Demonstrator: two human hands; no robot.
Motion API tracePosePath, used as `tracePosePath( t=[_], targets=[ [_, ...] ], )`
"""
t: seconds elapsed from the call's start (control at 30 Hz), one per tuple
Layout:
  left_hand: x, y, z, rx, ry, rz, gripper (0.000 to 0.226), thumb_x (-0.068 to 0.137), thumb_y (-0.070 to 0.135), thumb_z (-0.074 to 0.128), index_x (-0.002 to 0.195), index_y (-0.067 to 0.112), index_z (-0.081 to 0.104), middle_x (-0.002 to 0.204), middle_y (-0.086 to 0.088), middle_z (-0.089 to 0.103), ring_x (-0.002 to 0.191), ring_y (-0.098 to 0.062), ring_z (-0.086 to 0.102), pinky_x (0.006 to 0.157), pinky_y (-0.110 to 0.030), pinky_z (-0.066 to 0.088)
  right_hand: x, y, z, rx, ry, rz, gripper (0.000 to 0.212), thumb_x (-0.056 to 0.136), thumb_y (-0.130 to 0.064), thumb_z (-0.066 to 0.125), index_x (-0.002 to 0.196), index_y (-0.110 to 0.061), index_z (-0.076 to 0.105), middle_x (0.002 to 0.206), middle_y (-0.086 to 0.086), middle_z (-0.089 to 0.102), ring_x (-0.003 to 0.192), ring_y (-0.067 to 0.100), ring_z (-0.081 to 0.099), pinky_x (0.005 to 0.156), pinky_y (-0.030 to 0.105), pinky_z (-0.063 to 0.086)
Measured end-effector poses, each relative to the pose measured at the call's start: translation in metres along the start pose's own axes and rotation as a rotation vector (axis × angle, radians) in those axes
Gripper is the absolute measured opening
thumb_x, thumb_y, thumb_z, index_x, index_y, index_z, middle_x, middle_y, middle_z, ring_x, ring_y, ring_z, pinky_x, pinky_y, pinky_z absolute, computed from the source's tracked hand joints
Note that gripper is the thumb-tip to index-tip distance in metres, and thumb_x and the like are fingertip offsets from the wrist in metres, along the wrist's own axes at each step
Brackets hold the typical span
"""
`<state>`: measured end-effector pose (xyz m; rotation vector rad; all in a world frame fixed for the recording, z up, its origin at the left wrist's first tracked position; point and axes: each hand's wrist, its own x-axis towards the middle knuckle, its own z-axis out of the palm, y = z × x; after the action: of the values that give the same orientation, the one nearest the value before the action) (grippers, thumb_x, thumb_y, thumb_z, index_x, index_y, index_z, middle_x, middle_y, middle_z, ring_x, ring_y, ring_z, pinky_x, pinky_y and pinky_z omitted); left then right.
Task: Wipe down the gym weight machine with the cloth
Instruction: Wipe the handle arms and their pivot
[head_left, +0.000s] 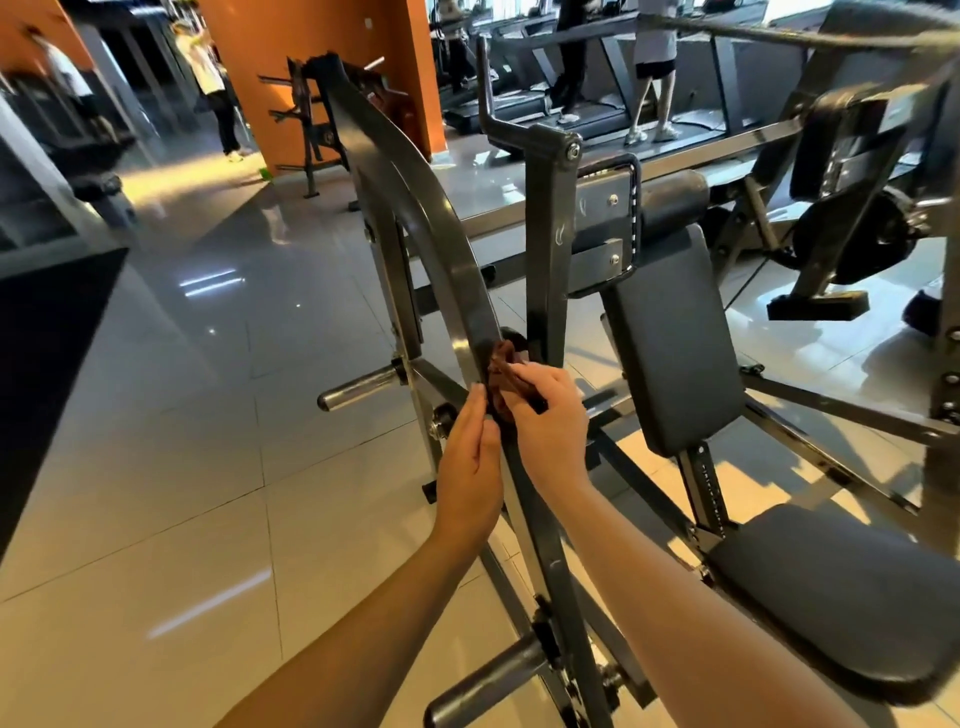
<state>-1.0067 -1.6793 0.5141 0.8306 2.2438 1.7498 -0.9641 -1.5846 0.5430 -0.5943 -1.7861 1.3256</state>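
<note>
A dark grey weight machine stands in front of me, with a long curved metal arm (426, 223) running from top centre down toward me. A small brown cloth (506, 371) is bunched against that arm at mid-height. My right hand (545, 426) grips the cloth from the right side of the arm. My left hand (470, 467) lies on the arm's left side just below the cloth, fingers fairly straight and touching the cloth's lower edge. The black padded backrest (670, 338) and seat (841, 597) are to the right.
Bare weight pegs stick out to the left at mid-height (358, 387) and near the bottom (483, 686). Glossy tiled floor (182, 467) spreads to the left. An orange pillar (311, 67) with a rack stands behind. People walk on treadmills (571, 98) at the back.
</note>
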Motion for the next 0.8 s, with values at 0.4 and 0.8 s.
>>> tracePosePath(
  t=[0.4,0.8],
  targets=[
    [0.013,0.015,-0.023,0.134,-0.088,0.078,0.053,0.105,0.052,0.031,0.154,0.033,0.037,0.156,0.013,0.038,0.144,-0.005,0.036,0.119,-0.041,0.036,0.021,-0.039,-0.02,0.004,-0.121,0.06,0.016,0.1,-0.03,0.062,0.116,-0.033,0.06,0.116,-0.008,0.064,0.105,0.005,0.059,0.096,0.026,0.05],
    [0.02,0.021,-0.007,0.088,0.069,0.085,0.046,0.109,0.036,0.033,0.155,0.03,0.033,0.158,0.009,0.035,0.14,0.002,0.03,0.117,-0.024,0.03,0.006,-0.008,-0.005,-0.008,-0.052,0.153,0.01,0.099,-0.019,0.063,0.109,-0.023,0.062,0.098,-0.014,0.066,0.092,-0.007,0.064,0.086,0.021,0.056]
  ],
)
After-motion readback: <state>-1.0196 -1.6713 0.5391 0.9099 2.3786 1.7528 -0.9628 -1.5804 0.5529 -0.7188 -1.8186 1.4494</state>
